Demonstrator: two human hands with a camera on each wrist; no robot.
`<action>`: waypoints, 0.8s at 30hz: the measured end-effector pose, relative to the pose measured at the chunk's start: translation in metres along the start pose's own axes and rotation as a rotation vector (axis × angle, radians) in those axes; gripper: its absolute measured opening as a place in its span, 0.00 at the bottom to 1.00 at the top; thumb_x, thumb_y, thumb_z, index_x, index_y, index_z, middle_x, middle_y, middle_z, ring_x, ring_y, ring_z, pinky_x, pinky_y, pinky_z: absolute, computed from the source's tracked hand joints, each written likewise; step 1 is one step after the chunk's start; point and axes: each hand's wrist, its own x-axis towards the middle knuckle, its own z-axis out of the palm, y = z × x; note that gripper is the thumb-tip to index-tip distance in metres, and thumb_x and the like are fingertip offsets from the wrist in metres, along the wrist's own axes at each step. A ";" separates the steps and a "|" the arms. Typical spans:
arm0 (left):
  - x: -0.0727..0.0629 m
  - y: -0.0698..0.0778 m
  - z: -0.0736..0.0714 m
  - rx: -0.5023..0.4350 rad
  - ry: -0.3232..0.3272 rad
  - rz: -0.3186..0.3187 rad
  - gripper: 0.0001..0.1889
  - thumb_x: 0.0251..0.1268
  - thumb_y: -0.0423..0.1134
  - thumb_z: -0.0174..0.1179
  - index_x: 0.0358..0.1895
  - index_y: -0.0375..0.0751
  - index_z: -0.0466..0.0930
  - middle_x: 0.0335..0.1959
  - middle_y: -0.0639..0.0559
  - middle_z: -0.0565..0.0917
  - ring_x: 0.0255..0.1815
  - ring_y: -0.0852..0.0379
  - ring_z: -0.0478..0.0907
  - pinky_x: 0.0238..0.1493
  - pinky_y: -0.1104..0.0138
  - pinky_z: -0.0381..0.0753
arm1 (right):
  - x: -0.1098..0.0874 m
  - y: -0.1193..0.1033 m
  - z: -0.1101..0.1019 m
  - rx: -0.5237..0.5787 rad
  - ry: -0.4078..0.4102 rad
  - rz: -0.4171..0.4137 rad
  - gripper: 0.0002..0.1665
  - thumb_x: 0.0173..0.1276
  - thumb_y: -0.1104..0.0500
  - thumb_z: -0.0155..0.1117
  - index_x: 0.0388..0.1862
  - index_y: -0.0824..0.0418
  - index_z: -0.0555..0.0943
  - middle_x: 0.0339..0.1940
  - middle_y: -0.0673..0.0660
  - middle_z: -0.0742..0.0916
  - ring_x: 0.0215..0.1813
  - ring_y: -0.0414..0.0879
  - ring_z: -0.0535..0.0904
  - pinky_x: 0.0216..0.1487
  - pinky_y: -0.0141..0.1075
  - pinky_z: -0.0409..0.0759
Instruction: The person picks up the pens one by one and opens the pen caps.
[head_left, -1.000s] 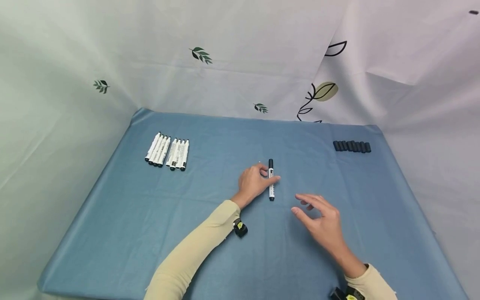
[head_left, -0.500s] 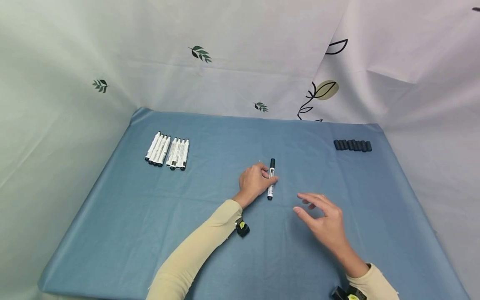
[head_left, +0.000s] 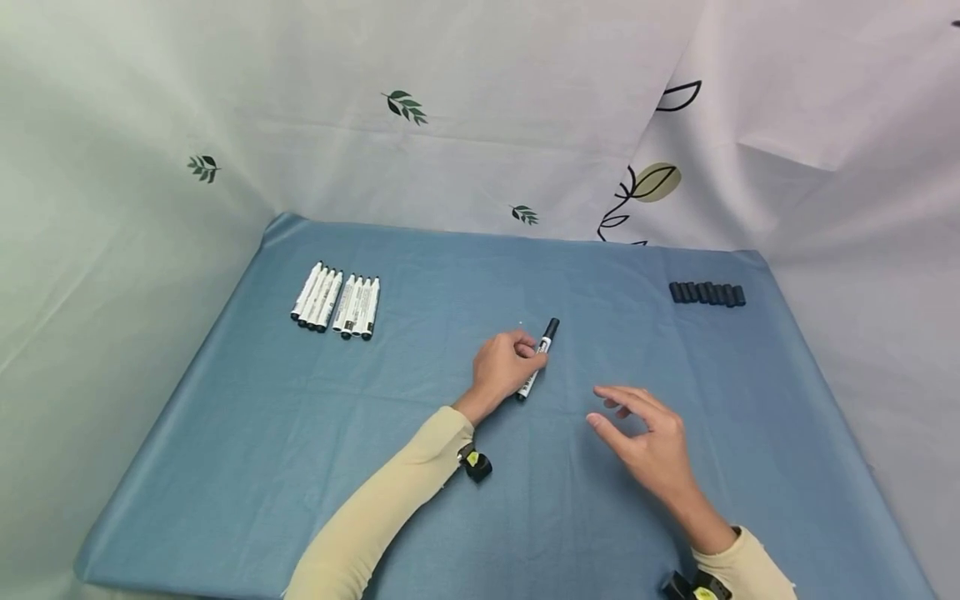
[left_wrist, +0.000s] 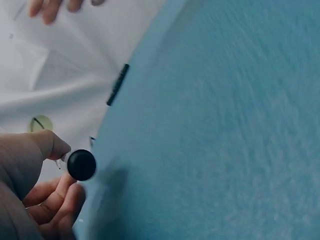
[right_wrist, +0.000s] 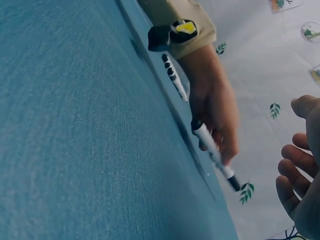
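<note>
My left hand (head_left: 504, 370) pinches a white marker (head_left: 538, 360) between thumb and fingers near the middle of the table. A black cap covers the marker's far end, and it slants away to the right. In the left wrist view the marker's round black end (left_wrist: 81, 165) faces the camera. Seen from the right wrist, the marker (right_wrist: 212, 150) is held up off the blue cloth. To the right, my right hand (head_left: 651, 442) hovers over the cloth with thumb and fingers apart, holding nothing.
Two groups of uncapped white markers (head_left: 318, 298) lie side by side at the back left of the blue tablecloth (head_left: 300, 467). A row of black caps (head_left: 707, 293) lies at the back right. A pale patterned curtain (head_left: 465, 150) rises behind the table.
The marker has turned from nearly straight to slanting, its capped end further right and its lower end further left. My left hand has shifted slightly left; the right hand stays almost in place.
</note>
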 end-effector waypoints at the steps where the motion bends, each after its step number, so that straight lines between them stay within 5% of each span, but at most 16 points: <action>1: -0.002 0.001 -0.003 -0.020 -0.008 0.010 0.10 0.61 0.43 0.69 0.44 0.45 0.90 0.31 0.58 0.88 0.27 0.65 0.80 0.32 0.69 0.78 | 0.000 0.000 0.000 0.002 -0.001 0.001 0.25 0.56 0.67 0.80 0.53 0.54 0.89 0.48 0.53 0.89 0.41 0.50 0.83 0.40 0.33 0.77; 9: -0.025 0.012 -0.028 -0.190 -0.084 0.066 0.09 0.67 0.39 0.66 0.47 0.45 0.89 0.35 0.57 0.85 0.18 0.63 0.75 0.22 0.68 0.75 | 0.003 -0.001 0.003 0.013 0.010 0.029 0.23 0.57 0.68 0.79 0.53 0.58 0.88 0.48 0.53 0.89 0.44 0.42 0.83 0.43 0.27 0.76; 17: -0.055 0.022 -0.050 -0.161 -0.119 0.209 0.10 0.68 0.37 0.66 0.50 0.48 0.90 0.42 0.57 0.84 0.39 0.61 0.78 0.42 0.65 0.80 | 0.008 0.002 0.004 0.027 0.021 0.009 0.23 0.56 0.69 0.79 0.52 0.61 0.88 0.47 0.55 0.90 0.43 0.39 0.83 0.42 0.26 0.76; 24: -0.077 0.021 -0.062 -0.163 -0.125 0.263 0.09 0.70 0.38 0.67 0.50 0.49 0.90 0.40 0.58 0.87 0.27 0.65 0.74 0.29 0.69 0.76 | 0.016 -0.003 0.003 0.044 -0.001 -0.002 0.30 0.51 0.69 0.82 0.56 0.61 0.87 0.48 0.55 0.90 0.43 0.41 0.83 0.43 0.26 0.77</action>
